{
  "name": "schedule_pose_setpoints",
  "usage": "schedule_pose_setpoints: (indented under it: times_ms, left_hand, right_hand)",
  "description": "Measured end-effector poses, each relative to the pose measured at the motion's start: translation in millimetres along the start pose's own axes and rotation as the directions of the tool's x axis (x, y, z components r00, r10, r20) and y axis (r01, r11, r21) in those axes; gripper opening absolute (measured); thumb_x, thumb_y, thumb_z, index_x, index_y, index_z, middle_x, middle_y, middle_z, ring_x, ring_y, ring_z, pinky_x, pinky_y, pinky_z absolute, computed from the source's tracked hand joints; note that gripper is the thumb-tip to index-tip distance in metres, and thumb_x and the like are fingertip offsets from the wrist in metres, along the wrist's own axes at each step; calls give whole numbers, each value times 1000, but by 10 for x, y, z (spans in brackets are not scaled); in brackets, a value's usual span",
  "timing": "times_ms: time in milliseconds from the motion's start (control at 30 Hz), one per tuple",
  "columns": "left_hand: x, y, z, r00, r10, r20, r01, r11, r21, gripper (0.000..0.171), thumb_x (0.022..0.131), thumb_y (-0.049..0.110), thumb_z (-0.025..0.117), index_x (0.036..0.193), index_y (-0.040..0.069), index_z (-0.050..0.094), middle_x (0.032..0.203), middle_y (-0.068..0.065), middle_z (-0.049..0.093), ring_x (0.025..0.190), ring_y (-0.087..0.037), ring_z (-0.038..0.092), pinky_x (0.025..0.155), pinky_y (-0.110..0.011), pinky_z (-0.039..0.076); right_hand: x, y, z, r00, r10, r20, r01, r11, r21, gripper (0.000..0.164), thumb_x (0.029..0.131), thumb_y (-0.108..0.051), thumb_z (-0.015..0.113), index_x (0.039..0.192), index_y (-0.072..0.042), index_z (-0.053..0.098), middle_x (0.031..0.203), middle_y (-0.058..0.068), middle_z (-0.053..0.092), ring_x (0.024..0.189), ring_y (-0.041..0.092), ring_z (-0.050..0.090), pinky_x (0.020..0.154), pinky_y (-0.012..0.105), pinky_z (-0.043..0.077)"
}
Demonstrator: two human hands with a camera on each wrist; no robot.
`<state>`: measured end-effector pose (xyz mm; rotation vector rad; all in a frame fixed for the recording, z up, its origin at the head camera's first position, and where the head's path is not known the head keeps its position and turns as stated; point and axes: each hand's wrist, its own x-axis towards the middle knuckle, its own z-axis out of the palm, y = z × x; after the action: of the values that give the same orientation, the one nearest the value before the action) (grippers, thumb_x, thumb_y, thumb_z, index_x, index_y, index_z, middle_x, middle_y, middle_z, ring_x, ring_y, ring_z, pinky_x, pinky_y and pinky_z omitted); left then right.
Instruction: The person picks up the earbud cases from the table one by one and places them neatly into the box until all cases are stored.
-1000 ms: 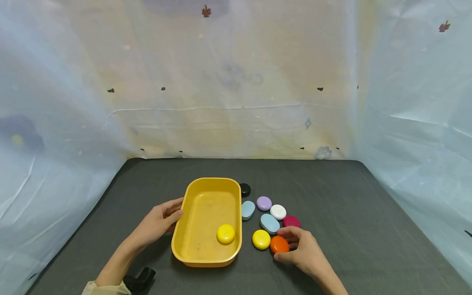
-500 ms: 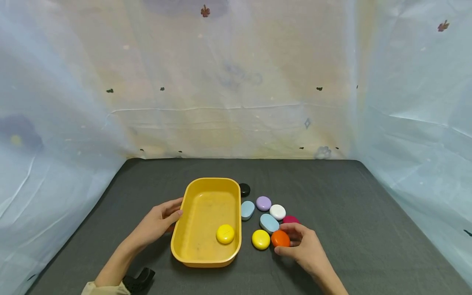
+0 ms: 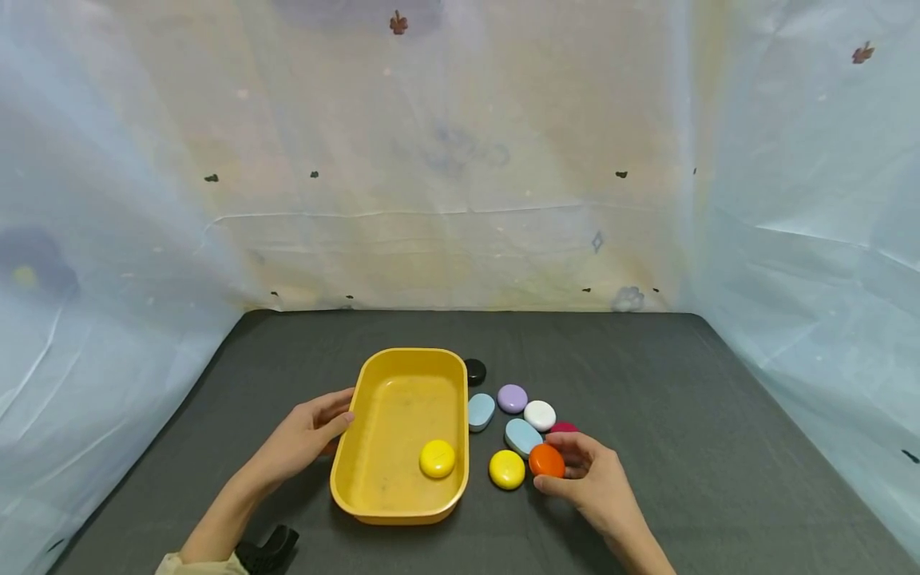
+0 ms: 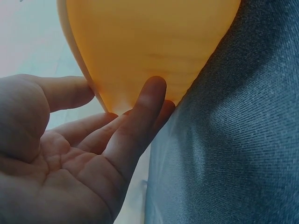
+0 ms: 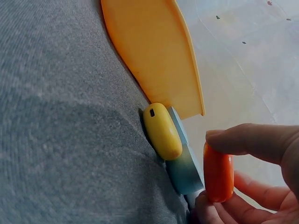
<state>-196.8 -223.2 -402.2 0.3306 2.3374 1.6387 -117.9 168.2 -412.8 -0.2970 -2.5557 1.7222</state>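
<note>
The right hand (image 3: 592, 475) pinches an orange rounded disc (image 3: 546, 461) between thumb and fingertips. In the right wrist view this orange disc (image 5: 218, 171) stands on edge in the picture, apart from the grey cloth. A yellow disc (image 3: 506, 469) lies just left of it, and a light blue oval piece (image 3: 523, 438) lies behind. At the left side of the yellow tray (image 3: 345, 495) is the left hand (image 3: 305, 435), its thumb tip at the rim and its extended fingers touching the outer wall. Inside the tray lies another yellow disc (image 3: 437, 458).
Right of the tray lie a black disc (image 3: 475, 372), a second light blue piece (image 3: 481, 411), a purple disc (image 3: 513, 398) and a white disc (image 3: 540, 415). The right hand partly hides a crimson disc (image 3: 564, 428). Patterned sheeting (image 3: 460, 160) surrounds the dark grey table (image 3: 647, 383).
The right hand has shifted slightly away from the body with the orange disc, which now overlaps more of the crimson disc's area. The left hand stays at the tray.
</note>
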Motion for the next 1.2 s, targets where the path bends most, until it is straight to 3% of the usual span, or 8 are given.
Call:
schedule_pose_setpoints:
  times_ms: [567, 1200]
  left_hand:
    - [-6, -38, -4, 999, 22, 47, -21, 999, -42, 59, 103, 23, 55, 153, 2, 32, 143, -24, 46, 119, -36, 57, 82, -42, 56]
    - [3, 16, 16, 1000, 7, -9, -6, 1000, 24, 56, 102, 23, 57, 151, 4, 36, 141, -21, 50, 117, -33, 58, 81, -42, 57]
  right_hand:
    - [-9, 44, -3, 997, 82, -15, -80, 994, 74, 56, 67, -13, 92, 116, -6, 68, 102, 7, 68, 86, 22, 64, 77, 31, 56]
    - [-1, 31, -37, 999, 13, -49, -7, 993, 120, 54, 69, -9, 91, 118, -4, 69, 107, 8, 68, 87, 23, 64, 73, 25, 55]
